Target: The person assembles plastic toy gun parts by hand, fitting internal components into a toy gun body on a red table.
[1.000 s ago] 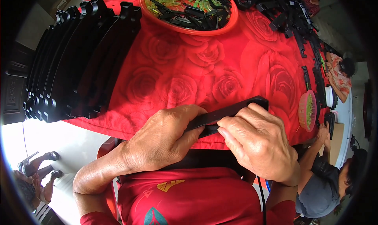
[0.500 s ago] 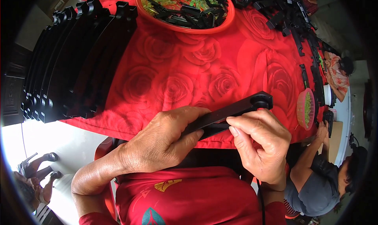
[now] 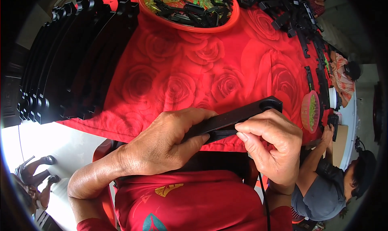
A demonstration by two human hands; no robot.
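Black bar (image 3: pixel 232 118): slants to upper right
Left hand (image 3: pixel 159 144): I hold its low end
Right hand (image 3: pixel 275 144): nearer high end; I can't tell its grip

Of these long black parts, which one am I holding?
The black part gripped in your left hand, your right hand against it; the row of black parts at left touches neither hand.

Glare bleached the floor (image 3: pixel 76 146) at lower left, light seemingly falling from that side; the stacked black parts (image 3: pixel 72 65) lost detail in shadow. Fisheye distortion bowed the red surface (image 3: pixel 153 85); corners went black.
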